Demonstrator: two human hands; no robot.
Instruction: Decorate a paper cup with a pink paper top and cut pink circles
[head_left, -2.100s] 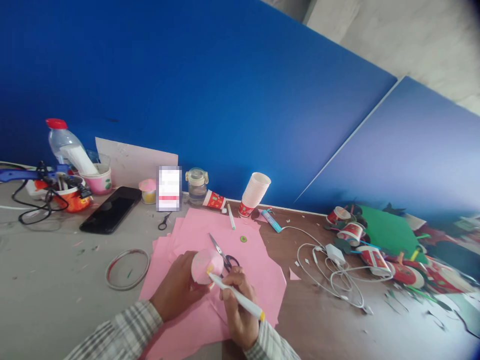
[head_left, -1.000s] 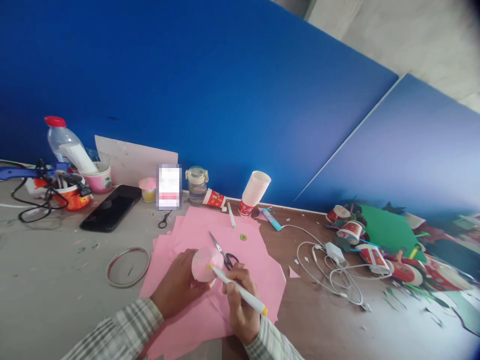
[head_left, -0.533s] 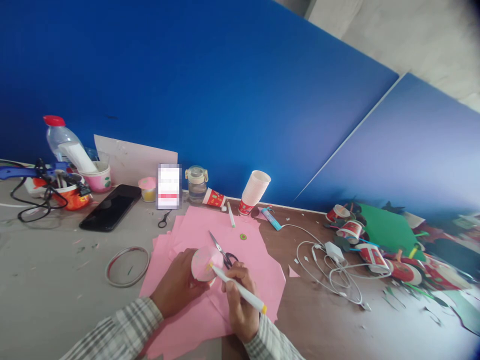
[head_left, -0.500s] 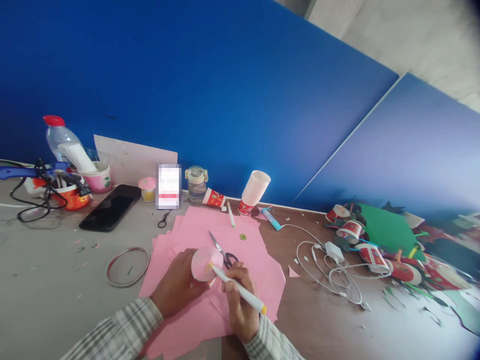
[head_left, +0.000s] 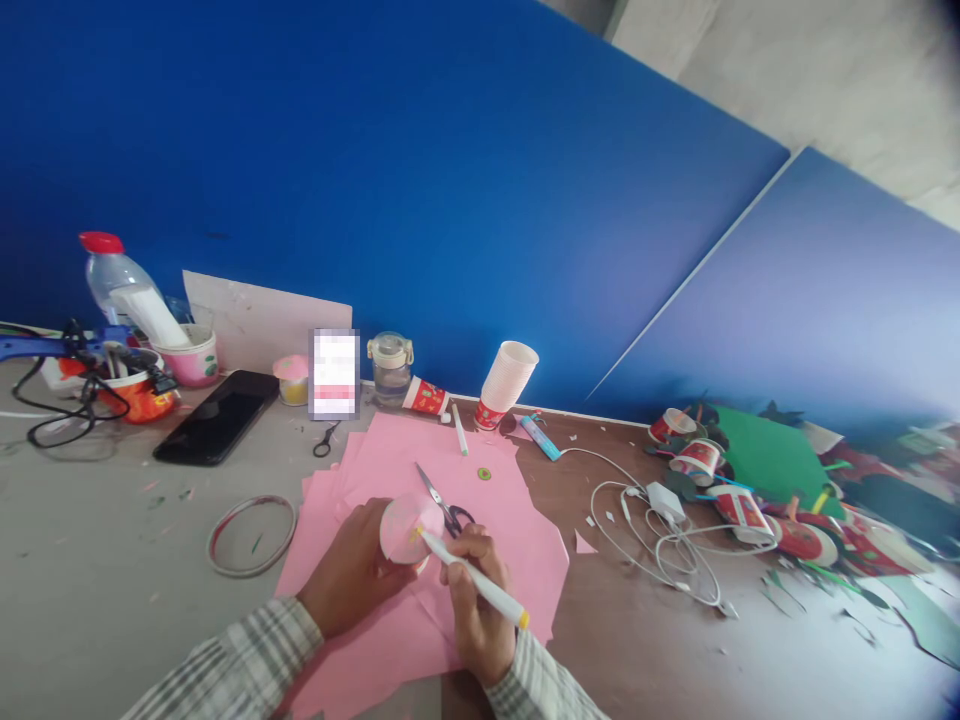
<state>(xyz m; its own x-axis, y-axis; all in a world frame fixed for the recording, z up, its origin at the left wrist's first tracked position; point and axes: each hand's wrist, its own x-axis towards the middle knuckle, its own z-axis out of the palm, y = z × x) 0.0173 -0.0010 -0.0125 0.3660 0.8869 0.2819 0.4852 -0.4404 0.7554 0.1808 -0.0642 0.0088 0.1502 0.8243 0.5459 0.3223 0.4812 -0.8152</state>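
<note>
My left hand is wrapped around a small cup with a round pink paper top; most of the cup's side is hidden by the fingers. In my right hand is a white marker with a yellow end, pinched like a pen. Its yellow tip meets the pink top, where faint yellow marks show. Just behind the cup lie scissors with dark handles, on a pile of pink paper sheets. A small green and red disc and a second marker rest farther back on the paper.
A leaning stack of paper cups, a lidded jar and a toppled red cup line the blue partition. White cables and decorated cups spread to the right. Left are a phone and a ring.
The view has shifted very slightly. The marker tip has moved a little across the pink top; both hands keep their grips.
</note>
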